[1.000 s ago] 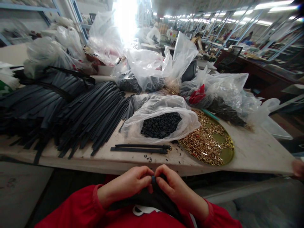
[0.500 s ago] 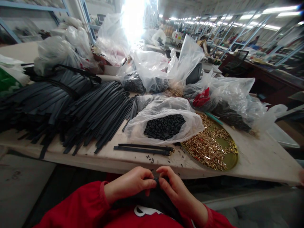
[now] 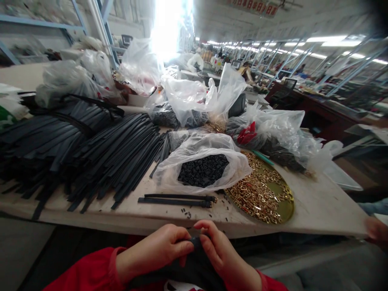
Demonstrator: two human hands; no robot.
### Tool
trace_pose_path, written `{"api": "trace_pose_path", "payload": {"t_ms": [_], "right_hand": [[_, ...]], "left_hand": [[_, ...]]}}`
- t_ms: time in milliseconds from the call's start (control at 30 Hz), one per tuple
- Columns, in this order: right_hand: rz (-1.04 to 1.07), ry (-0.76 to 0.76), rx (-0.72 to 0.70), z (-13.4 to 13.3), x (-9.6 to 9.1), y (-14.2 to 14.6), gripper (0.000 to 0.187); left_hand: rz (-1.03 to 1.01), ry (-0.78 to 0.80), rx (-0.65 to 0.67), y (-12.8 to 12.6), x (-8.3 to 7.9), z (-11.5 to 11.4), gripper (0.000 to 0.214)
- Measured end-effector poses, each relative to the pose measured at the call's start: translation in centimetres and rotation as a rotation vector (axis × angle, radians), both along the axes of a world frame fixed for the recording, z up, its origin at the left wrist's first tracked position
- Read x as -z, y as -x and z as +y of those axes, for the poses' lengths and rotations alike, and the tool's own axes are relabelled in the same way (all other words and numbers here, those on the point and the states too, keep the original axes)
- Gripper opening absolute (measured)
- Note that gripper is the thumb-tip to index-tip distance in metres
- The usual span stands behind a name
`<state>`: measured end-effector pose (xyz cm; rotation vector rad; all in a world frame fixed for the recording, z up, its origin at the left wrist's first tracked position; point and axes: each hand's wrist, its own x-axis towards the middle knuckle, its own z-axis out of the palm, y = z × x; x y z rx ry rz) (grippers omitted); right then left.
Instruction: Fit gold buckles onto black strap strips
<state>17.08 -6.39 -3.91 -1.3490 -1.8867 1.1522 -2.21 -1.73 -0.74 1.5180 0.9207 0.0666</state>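
Note:
My left hand (image 3: 160,248) and my right hand (image 3: 216,250) meet below the table's front edge, fingertips pinched together on a small black loop (image 3: 196,241) at the end of a black strap that runs down into my lap. Both hands are closed on it. Just beyond them on the table (image 3: 318,206) lie two finished black straps (image 3: 177,200) side by side. Behind those sits an open clear bag of small black loops (image 3: 203,169), and to its right a gold tray (image 3: 286,208) heaped with gold buckles (image 3: 257,190).
A large pile of black straps (image 3: 91,145) covers the table's left half. Several clear plastic bags (image 3: 273,129) of parts stand at the back. Another person's hand (image 3: 376,230) rests at the table's right end. Tiny black bits (image 3: 188,213) dot the front edge.
My hands stay pinched on the loop and strap, with the fingers shifting slightly. The view has tilted up a little, so hands and table sit lower in the frame.

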Motion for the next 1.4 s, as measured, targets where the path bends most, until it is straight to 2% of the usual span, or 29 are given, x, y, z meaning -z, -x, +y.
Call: {"api": "trace_pose_path", "payload": {"t_ms": [167,267,333,400,467,533,567,667,767,867,900,967,1067,1167,1267,1400], "right_hand": [[0.088,0.029,-0.028,-0.1,0.3,0.4,0.023],[0.13,0.057,-0.021,0.1,0.4,0.9,0.024],[0.109,0.04,0.054,0.9,0.6,0.6,0.026],[0.029,-0.03,0.186,2.4,0.9,-0.4,0.028],[-0.108,-0.141,0.326,4.2,1.6,-1.9,0.028],[-0.279,-0.279,0.407,6.1,2.5,-3.2,0.028],[-0.354,-0.356,0.412,7.0,3.1,-3.6,0.028],[-0.511,-0.552,0.362,8.4,5.1,-3.8,0.029],[-0.621,-0.675,0.295,8.4,6.9,-3.7,0.039],[-0.678,-0.746,0.275,8.2,7.9,-4.4,0.034],[-0.688,-0.775,0.273,8.2,8.1,-4.7,0.034],[-0.699,-0.847,0.269,8.4,8.2,-5.2,0.036],[-0.704,-0.956,0.282,8.7,8.2,-5.6,0.041],[-0.703,-1.001,0.281,8.6,8.2,-5.9,0.042],[-0.694,-0.995,0.281,8.1,8.0,-6.1,0.038],[-0.689,-0.969,0.304,7.5,7.0,-5.2,0.034]], "left_hand": [[-0.033,0.113,-0.028,-0.9,-0.2,0.0,0.027],[-0.051,0.083,-0.025,-1.7,-0.1,0.5,0.026],[0.016,-0.08,0.002,-1.7,0.0,1.4,0.027],[0.126,-0.335,0.005,-1.5,0.4,3.0,0.024],[0.218,-0.603,-0.035,-1.3,1.3,4.7,0.019],[0.264,-0.817,-0.076,-1.6,2.5,6.1,0.019],[0.291,-0.908,-0.085,-1.8,3.1,6.5,0.019],[0.351,-0.998,-0.117,-2.1,4.4,7.0,0.019],[0.335,-1.086,-0.161,-0.8,4.0,6.8,0.019],[0.431,-1.092,-0.315,2.3,2.3,8.1,0.025],[0.499,-1.058,-0.435,3.3,1.8,9.3,0.026],[0.568,-1.027,-0.557,4.9,1.3,12.3,0.028],[0.633,-0.938,-0.612,5.6,1.8,17.3,0.02],[0.684,-0.831,-0.613,5.0,3.2,20.3,0.028],[0.7,-0.784,-0.61,4.8,4.4,20.7,0.03],[0.685,-0.772,-0.617,5.3,4.9,19.5,0.031]]}}
